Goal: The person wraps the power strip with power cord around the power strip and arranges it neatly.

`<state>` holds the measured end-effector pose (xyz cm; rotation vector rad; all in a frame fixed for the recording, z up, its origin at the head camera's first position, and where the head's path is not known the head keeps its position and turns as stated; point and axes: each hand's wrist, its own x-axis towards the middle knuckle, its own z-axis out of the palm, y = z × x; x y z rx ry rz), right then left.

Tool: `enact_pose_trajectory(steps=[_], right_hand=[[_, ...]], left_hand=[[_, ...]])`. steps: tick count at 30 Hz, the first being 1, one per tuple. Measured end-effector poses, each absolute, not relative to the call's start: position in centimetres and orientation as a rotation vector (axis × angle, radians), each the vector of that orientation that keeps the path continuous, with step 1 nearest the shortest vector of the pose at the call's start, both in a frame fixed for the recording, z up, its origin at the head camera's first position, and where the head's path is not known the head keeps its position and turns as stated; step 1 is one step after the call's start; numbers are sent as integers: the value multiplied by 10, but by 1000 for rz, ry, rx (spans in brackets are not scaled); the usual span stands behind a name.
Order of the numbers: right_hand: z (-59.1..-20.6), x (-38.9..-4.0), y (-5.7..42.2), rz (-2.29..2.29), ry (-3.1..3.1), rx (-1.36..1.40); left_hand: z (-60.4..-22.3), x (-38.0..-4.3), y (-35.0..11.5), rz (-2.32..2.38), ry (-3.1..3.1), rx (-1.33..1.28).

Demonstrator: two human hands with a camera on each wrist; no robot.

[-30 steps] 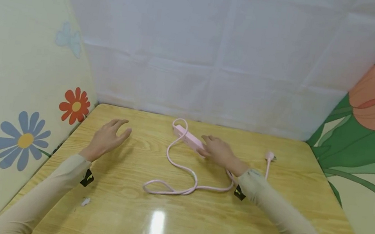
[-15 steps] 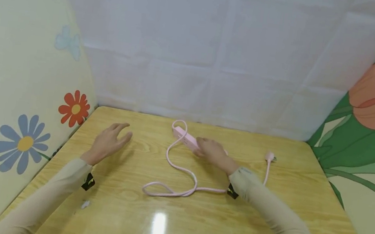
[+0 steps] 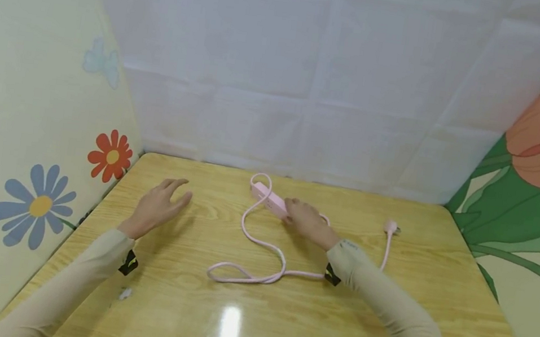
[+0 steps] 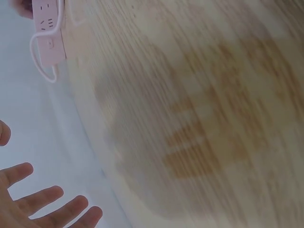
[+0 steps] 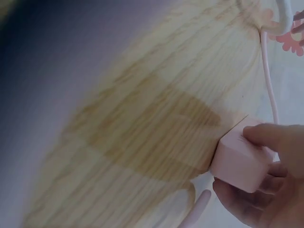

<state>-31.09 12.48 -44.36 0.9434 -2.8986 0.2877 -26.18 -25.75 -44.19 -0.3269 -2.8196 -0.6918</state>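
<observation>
Pink power strip [image 3: 270,198] at a slant on the desk [image 3: 179,316], up towards the back edge, and the right hand [image 3: 305,217] has hold of its near end! In the right wrist view it's a proper grip: thumb [image 5: 267,136] on one side of the block, fingers curled in against the other; whether that end touches the wood, I cannot tell. Across to the left hand [image 3: 156,209], hovering well apart from the strip, fingers spread and loose, a shadow on the desk below. Watch the pink cord [image 3: 304,274]: it loops at the strip's far end, crosses over the body, snakes down towards the person, doubles into a narrow loop, then runs right until the right wrist hides it. Out beyond that wrist is the plug [image 3: 390,226], prongs to the right. Sockets [image 4: 46,22] show clearly from the left wrist. A small white scrap [image 3: 125,293] lies near the left sleeve [image 3: 72,285], white cloth [image 3: 265,48] hangs behind, and flower-printed panels [image 3: 7,100] flank both sides.
</observation>
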Motion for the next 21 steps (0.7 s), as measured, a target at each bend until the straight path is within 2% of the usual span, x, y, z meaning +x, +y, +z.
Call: enact_pose_trajectory(steps=[12, 21], right_hand=[[-445, -313, 132, 467, -2762, 1007], [-441, -313, 128, 308, -3021, 763]], left_hand=[[-438, -260, -254, -694, -2821, -348], [-439, -262, -249, -690, -2833, -361]])
